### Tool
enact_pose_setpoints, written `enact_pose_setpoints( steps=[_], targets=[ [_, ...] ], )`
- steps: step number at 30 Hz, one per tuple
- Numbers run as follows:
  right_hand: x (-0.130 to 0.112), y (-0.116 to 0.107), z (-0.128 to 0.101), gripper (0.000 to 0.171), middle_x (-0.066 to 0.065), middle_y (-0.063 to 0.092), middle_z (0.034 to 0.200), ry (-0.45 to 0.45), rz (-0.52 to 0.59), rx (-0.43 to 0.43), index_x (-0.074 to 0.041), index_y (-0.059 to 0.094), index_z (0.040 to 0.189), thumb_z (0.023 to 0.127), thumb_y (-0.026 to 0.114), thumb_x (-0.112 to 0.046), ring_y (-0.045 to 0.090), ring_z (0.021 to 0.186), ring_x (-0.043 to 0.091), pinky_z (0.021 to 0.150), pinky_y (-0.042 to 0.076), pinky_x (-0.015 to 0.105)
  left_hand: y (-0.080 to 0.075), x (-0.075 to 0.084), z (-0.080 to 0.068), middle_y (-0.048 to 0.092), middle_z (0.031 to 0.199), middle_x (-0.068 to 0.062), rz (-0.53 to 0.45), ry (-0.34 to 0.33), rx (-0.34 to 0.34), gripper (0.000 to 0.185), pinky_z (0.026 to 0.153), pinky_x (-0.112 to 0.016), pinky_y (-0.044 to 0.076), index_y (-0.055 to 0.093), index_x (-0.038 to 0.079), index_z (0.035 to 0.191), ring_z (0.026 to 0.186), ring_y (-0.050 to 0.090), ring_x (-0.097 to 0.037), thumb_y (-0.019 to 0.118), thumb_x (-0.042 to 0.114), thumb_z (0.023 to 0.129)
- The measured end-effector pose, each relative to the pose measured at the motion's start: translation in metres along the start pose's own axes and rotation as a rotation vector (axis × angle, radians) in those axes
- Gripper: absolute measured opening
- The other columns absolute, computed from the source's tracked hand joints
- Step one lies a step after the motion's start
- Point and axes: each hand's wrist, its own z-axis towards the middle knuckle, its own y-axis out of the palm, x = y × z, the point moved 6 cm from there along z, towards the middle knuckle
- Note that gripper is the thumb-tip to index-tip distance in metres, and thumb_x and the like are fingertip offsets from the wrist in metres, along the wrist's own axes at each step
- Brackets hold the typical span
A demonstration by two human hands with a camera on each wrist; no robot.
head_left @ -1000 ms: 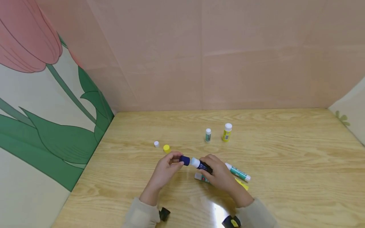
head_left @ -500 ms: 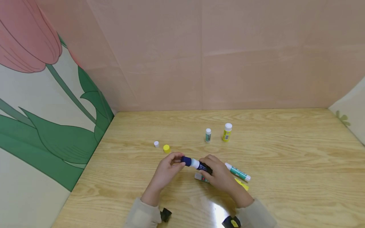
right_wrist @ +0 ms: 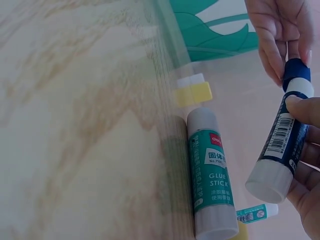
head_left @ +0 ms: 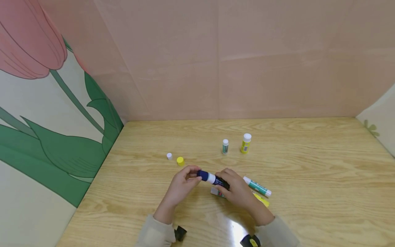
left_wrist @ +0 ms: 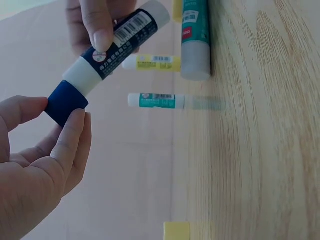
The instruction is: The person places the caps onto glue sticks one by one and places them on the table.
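Glue stick point(head_left: 216, 179) between both hands — left hand point(head_left: 180, 185) pinching blue cap point(head_left: 202, 175), right hand point(head_left: 236, 190) gripping barrel.

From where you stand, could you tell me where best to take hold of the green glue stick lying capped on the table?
Probably the green glue stick is best pinched across its mid-barrel from above: it lies flat, round and capped, its right side free; the right hand crowds its left end.

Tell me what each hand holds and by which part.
The left hand pinches the blue cap of the dark blue glue stick; the right hand grips its barrel.
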Motion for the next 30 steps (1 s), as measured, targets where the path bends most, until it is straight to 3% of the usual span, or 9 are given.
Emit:
enact_pose_setpoints(
  steps=[30],
  targets=[
    [0.0001, 0.002, -0.001, 0.029, -0.003, 0.052, 0.09, 0.039, -0.008, -0.07, -0.004, 0.06, 0.101, 0.074, 0.067, -0.011, 0.047, 0.075, 0.007, 0.062, 0.045, 0.02, 0.0079, -0.006, 0.0025, 0.054, 0.105, -0.01, 0.026, -0.002, -0.029, 0.028, 0.075, -0.022, 0.046, 0.052, 0.0, 0.11, 0.094, 0.052, -0.02, 0.055, 0.011, 0.084]
  ],
)
